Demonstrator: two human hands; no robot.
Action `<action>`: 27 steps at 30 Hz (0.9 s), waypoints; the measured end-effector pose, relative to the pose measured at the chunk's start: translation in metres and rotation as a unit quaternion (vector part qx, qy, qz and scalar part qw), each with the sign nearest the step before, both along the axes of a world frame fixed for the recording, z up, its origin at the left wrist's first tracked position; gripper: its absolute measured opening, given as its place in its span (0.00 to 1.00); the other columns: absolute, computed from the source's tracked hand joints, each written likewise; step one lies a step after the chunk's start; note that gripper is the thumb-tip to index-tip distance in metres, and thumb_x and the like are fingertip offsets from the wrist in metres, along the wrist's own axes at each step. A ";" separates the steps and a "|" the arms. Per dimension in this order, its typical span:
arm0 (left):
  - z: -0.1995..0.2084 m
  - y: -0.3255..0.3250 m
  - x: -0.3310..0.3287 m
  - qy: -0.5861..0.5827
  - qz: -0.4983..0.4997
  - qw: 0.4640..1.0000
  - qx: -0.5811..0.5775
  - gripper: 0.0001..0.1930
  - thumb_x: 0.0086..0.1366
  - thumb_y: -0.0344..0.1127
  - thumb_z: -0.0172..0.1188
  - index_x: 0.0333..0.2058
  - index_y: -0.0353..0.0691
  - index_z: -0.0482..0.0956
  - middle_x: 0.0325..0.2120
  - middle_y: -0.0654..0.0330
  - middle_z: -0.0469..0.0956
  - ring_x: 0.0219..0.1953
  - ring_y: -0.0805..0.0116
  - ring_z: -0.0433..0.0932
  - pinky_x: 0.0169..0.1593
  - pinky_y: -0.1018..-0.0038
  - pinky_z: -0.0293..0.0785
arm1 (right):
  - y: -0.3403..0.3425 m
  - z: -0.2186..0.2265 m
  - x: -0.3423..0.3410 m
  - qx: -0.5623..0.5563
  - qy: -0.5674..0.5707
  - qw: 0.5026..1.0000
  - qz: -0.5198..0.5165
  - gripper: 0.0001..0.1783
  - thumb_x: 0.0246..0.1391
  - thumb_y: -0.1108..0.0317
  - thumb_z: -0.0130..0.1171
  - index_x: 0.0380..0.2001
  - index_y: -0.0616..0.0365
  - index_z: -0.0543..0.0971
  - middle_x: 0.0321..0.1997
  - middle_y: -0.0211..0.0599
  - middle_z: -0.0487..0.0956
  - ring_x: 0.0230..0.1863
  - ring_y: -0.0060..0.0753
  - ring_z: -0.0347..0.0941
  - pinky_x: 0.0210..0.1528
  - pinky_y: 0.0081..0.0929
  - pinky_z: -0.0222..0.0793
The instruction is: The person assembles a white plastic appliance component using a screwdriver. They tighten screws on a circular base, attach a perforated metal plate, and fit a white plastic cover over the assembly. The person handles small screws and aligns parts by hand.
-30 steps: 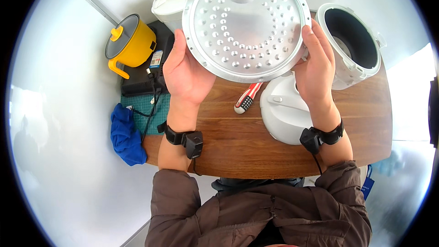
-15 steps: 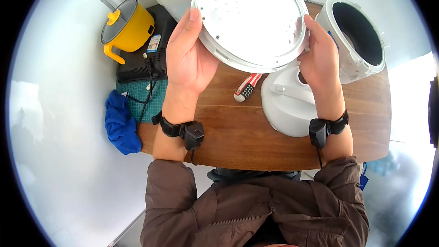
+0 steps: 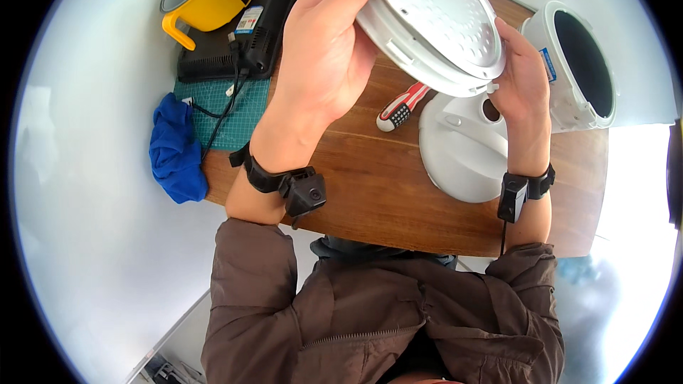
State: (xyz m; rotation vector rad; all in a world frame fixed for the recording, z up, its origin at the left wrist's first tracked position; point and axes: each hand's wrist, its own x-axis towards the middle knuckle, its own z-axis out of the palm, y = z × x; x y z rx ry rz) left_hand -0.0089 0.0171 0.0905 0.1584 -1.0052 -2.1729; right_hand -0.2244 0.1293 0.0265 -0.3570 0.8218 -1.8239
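My left hand (image 3: 324,50) grips the left rim of a round rice cooker inner lid (image 3: 448,25), a white plastic ring with a dimpled silver metal plate. Its thumb lies on top of the rim. On the opposite side my right hand (image 3: 525,78) holds the rim, with most of its fingers hidden behind or beneath it. The lid is raised above the table and tilted, its metal face toward me and its left side higher. Below it, near my right wrist, a white domed lid cover (image 3: 459,156) with a round hole rests on the wood.
A red-and-white-handled tool (image 3: 402,108) lies left of the cover. At the right back stands a white cooker body (image 3: 558,92) with a dark inside. On the left are a yellow pot (image 3: 220,3) on a black device (image 3: 270,35), a green cutting mat (image 3: 242,131), a black cable and blue cloth (image 3: 174,149).
The lid has tipped, its left side rising and its face turning rightward, and it has shifted right in the view. Both hands stay on its rim. The whole view has shifted slightly.
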 end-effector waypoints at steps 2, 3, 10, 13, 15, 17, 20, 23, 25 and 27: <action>-0.005 -0.003 -0.001 0.003 0.002 1.000 -0.015 0.20 0.78 0.37 0.46 0.60 0.28 0.68 0.54 0.52 0.77 0.56 0.63 0.76 0.61 0.66 0.71 | 0.000 -0.003 -0.003 -0.006 -0.020 0.999 0.028 0.18 0.70 0.66 0.47 0.53 0.70 0.74 0.50 0.45 0.82 0.49 0.36 0.81 0.54 0.34 0.78; -0.007 -0.003 -0.001 0.005 0.002 1.000 -0.023 0.20 0.78 0.38 0.46 0.60 0.28 0.68 0.54 0.53 0.77 0.56 0.63 0.76 0.61 0.66 0.71 | -0.001 -0.006 -0.005 -0.006 -0.027 0.999 0.040 0.18 0.70 0.65 0.48 0.52 0.69 0.74 0.50 0.44 0.82 0.50 0.36 0.80 0.55 0.35 0.77; -0.007 0.002 0.000 -0.008 -0.009 0.999 -0.032 0.17 0.77 0.38 0.49 0.56 0.33 0.70 0.47 0.57 0.78 0.50 0.67 0.78 0.55 0.68 0.75 | -0.003 -0.014 -0.010 0.016 -0.027 0.997 0.070 0.16 0.70 0.66 0.48 0.51 0.69 0.74 0.47 0.46 0.82 0.48 0.38 0.81 0.54 0.35 0.80; 0.001 0.010 0.000 -0.007 -0.035 0.999 -0.034 0.16 0.77 0.37 0.50 0.56 0.34 0.70 0.46 0.58 0.78 0.49 0.68 0.78 0.54 0.69 0.75 | -0.003 -0.014 -0.010 -0.004 -0.057 0.994 0.096 0.17 0.71 0.66 0.47 0.52 0.70 0.73 0.48 0.47 0.82 0.49 0.38 0.81 0.54 0.36 0.81; -0.007 0.005 -0.003 -0.013 -0.042 0.997 -0.058 0.16 0.77 0.36 0.51 0.56 0.33 0.69 0.46 0.58 0.78 0.49 0.68 0.78 0.54 0.69 0.75 | -0.003 -0.013 -0.006 -0.004 -0.058 0.994 0.095 0.17 0.71 0.66 0.47 0.52 0.70 0.73 0.49 0.47 0.82 0.50 0.38 0.81 0.54 0.37 0.81; -0.010 0.003 -0.003 -0.005 -0.049 0.997 -0.066 0.16 0.76 0.35 0.51 0.56 0.33 0.69 0.47 0.57 0.78 0.49 0.68 0.78 0.54 0.69 0.75 | -0.004 -0.011 -0.002 0.000 -0.055 0.995 0.089 0.17 0.71 0.66 0.46 0.53 0.70 0.72 0.49 0.47 0.82 0.50 0.38 0.81 0.54 0.37 0.80; -0.013 0.003 -0.004 0.018 -0.038 0.994 -0.097 0.16 0.76 0.34 0.50 0.57 0.32 0.69 0.48 0.56 0.78 0.50 0.68 0.77 0.55 0.69 0.75 | -0.005 -0.012 -0.001 0.009 -0.042 0.996 0.079 0.18 0.71 0.66 0.46 0.54 0.70 0.72 0.50 0.47 0.81 0.50 0.38 0.81 0.54 0.36 0.80; -0.012 0.005 -0.005 0.024 -0.020 0.993 -0.110 0.16 0.76 0.33 0.50 0.58 0.32 0.68 0.49 0.56 0.77 0.50 0.68 0.77 0.55 0.70 0.74 | -0.005 -0.017 -0.005 0.004 -0.034 0.996 0.079 0.18 0.71 0.66 0.47 0.54 0.70 0.72 0.50 0.46 0.81 0.50 0.38 0.81 0.55 0.36 0.79; -0.012 0.005 -0.004 0.015 -0.008 0.994 -0.108 0.16 0.76 0.32 0.49 0.58 0.32 0.68 0.49 0.56 0.77 0.50 0.68 0.77 0.55 0.70 0.74 | -0.005 -0.016 -0.003 -0.006 -0.037 0.996 0.078 0.19 0.71 0.66 0.47 0.55 0.70 0.71 0.51 0.46 0.80 0.50 0.38 0.81 0.56 0.35 0.79; -0.014 0.004 -0.005 0.003 0.002 0.995 -0.105 0.17 0.76 0.31 0.49 0.58 0.32 0.68 0.50 0.56 0.77 0.50 0.68 0.77 0.55 0.70 0.74 | -0.004 -0.017 -0.006 -0.040 -0.073 0.992 0.099 0.19 0.72 0.67 0.45 0.56 0.72 0.70 0.54 0.54 0.79 0.53 0.44 0.80 0.58 0.40 0.79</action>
